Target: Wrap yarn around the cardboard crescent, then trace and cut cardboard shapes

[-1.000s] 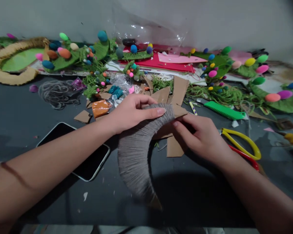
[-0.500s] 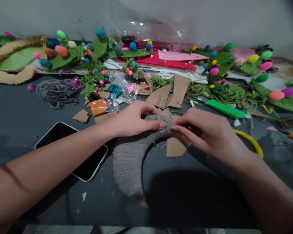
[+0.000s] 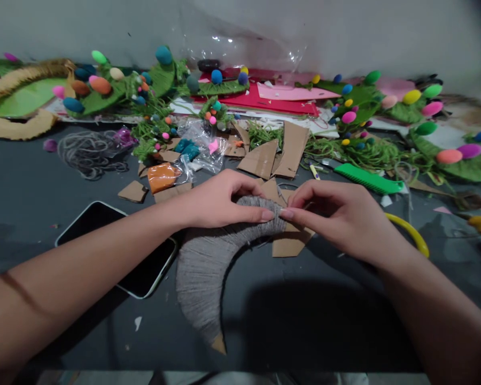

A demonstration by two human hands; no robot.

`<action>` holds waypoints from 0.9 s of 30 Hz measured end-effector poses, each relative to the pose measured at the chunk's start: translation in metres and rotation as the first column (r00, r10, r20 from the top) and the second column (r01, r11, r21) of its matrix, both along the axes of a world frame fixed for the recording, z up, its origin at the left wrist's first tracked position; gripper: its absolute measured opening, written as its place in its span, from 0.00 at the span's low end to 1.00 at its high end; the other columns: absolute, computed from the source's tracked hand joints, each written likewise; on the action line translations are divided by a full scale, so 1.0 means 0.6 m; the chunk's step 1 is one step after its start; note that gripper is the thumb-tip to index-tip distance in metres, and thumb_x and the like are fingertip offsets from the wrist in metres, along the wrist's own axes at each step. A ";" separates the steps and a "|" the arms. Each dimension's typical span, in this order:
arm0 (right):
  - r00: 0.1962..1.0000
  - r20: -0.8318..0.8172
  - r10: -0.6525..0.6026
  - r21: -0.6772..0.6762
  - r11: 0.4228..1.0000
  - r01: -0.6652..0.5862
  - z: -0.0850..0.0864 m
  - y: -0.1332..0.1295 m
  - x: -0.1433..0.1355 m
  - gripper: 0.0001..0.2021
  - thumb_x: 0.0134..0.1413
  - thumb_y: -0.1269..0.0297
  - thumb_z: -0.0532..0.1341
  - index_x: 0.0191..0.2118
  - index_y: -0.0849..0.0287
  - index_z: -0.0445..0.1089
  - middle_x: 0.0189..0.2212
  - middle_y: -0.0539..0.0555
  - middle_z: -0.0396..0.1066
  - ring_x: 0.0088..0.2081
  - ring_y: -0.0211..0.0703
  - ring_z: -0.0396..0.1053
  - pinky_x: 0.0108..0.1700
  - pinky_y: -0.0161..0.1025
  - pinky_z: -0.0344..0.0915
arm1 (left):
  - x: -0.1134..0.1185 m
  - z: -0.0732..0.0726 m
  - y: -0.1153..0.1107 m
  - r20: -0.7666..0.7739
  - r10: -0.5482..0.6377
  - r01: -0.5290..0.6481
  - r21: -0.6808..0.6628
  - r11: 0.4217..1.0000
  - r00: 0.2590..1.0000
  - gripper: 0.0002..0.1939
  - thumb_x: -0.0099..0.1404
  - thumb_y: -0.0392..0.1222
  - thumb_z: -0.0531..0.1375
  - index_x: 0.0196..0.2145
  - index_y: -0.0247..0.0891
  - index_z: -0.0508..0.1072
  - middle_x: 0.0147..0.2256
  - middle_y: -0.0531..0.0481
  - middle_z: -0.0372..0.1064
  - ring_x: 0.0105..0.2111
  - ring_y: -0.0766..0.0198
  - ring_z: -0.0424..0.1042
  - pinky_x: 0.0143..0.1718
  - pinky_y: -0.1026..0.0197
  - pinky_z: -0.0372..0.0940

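A cardboard crescent [image 3: 202, 278] wrapped in grey yarn lies in front of me, its bare brown tip [image 3: 218, 343] pointing toward the table's near edge. My left hand [image 3: 224, 206] grips its upper part, thumb on top and fingers behind. At the upper right end, my right hand [image 3: 328, 214] pinches at the wrapping with thumb and forefinger, close to the left thumb. The fingertips hide just what is pinched there; it looks like the grey yarn. Beneath that end lies a cut piece of cardboard [image 3: 291, 247].
A phone [image 3: 144, 278] lies under my left forearm. Beyond the hands are cardboard scraps [image 3: 260, 159], a loose grey yarn tangle [image 3: 86, 155], a green cutter [image 3: 369, 178] and a yellow ring-shaped handle [image 3: 411, 232]. Green leaves with coloured pompoms [image 3: 100, 85] line the wall.
The crescent has turned a little, its lower tip swinging left and nearer to me. My right thumb and forefinger have come closer to the left thumb, still at the wrapped end.
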State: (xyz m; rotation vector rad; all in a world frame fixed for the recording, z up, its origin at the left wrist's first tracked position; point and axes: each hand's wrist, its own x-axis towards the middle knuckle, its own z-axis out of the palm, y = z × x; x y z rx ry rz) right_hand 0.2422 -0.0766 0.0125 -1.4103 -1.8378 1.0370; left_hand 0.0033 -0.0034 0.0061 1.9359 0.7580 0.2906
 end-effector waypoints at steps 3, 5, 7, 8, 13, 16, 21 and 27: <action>0.999 0.020 0.039 0.153 0.987 -0.042 0.002 0.001 0.002 0.12 0.57 0.55 0.71 0.31 0.56 0.73 0.35 0.52 0.76 0.33 0.41 0.72 0.33 0.37 0.68 | 0.000 -0.007 0.002 0.000 0.057 -0.057 -0.053 0.997 0.998 0.19 0.63 0.58 0.67 0.36 0.36 0.80 0.29 0.52 0.71 0.28 0.67 0.65 0.27 0.65 0.57; 0.995 0.069 0.068 0.265 0.961 -0.084 0.005 -0.001 0.003 0.11 0.59 0.57 0.70 0.31 0.55 0.73 0.37 0.53 0.75 0.36 0.43 0.73 0.36 0.39 0.68 | 0.000 -0.012 0.003 -0.009 0.099 -0.099 -0.099 0.990 0.995 0.20 0.63 0.58 0.67 0.37 0.36 0.80 0.29 0.52 0.72 0.27 0.67 0.65 0.26 0.65 0.56; 0.991 0.099 0.088 0.279 0.954 -0.113 0.009 -0.004 0.003 0.10 0.60 0.58 0.70 0.31 0.55 0.72 0.35 0.52 0.75 0.35 0.42 0.72 0.37 0.40 0.68 | 0.000 -0.016 0.004 -0.021 0.137 -0.139 -0.127 0.982 0.990 0.21 0.63 0.59 0.67 0.37 0.36 0.81 0.30 0.50 0.74 0.27 0.66 0.67 0.25 0.64 0.56; 0.989 0.103 0.105 0.255 0.958 -0.128 0.011 -0.006 0.003 0.09 0.60 0.59 0.70 0.32 0.55 0.72 0.33 0.51 0.75 0.34 0.42 0.71 0.37 0.40 0.68 | -0.001 -0.017 0.004 -0.028 0.158 -0.160 -0.139 0.977 0.987 0.21 0.63 0.60 0.67 0.37 0.36 0.81 0.30 0.49 0.75 0.27 0.66 0.68 0.25 0.64 0.57; 0.952 0.151 0.268 0.169 0.941 -0.292 0.009 -0.014 0.000 0.08 0.61 0.61 0.69 0.32 0.55 0.74 0.31 0.50 0.75 0.33 0.40 0.71 0.36 0.38 0.66 | -0.001 -0.018 0.004 -0.042 0.240 -0.244 -0.215 0.946 0.970 0.22 0.61 0.62 0.68 0.34 0.38 0.79 0.29 0.50 0.75 0.26 0.67 0.68 0.24 0.65 0.56; 0.937 0.183 0.298 0.190 0.924 -0.331 0.005 -0.014 0.001 0.07 0.63 0.62 0.67 0.33 0.55 0.74 0.31 0.51 0.75 0.34 0.41 0.71 0.38 0.39 0.65 | -0.001 -0.020 0.006 -0.024 0.267 -0.265 -0.224 0.938 0.963 0.22 0.61 0.62 0.69 0.34 0.38 0.79 0.29 0.50 0.75 0.25 0.67 0.67 0.23 0.65 0.57; 0.919 0.212 0.332 0.239 0.894 -0.378 0.006 -0.013 0.002 0.05 0.64 0.65 0.66 0.35 0.56 0.75 0.33 0.51 0.75 0.36 0.42 0.71 0.42 0.40 0.66 | -0.001 -0.021 0.004 -0.033 0.273 -0.274 -0.176 0.945 0.962 0.22 0.61 0.61 0.68 0.35 0.38 0.80 0.30 0.49 0.76 0.26 0.66 0.68 0.24 0.65 0.58; 0.963 0.189 0.193 0.301 0.922 -0.244 0.004 -0.006 0.003 0.06 0.64 0.63 0.67 0.35 0.57 0.73 0.34 0.51 0.75 0.36 0.40 0.70 0.40 0.39 0.65 | 0.006 -0.005 -0.005 -0.062 0.146 -0.146 -0.004 0.989 0.987 0.17 0.62 0.54 0.68 0.34 0.34 0.80 0.26 0.51 0.73 0.26 0.67 0.66 0.25 0.64 0.55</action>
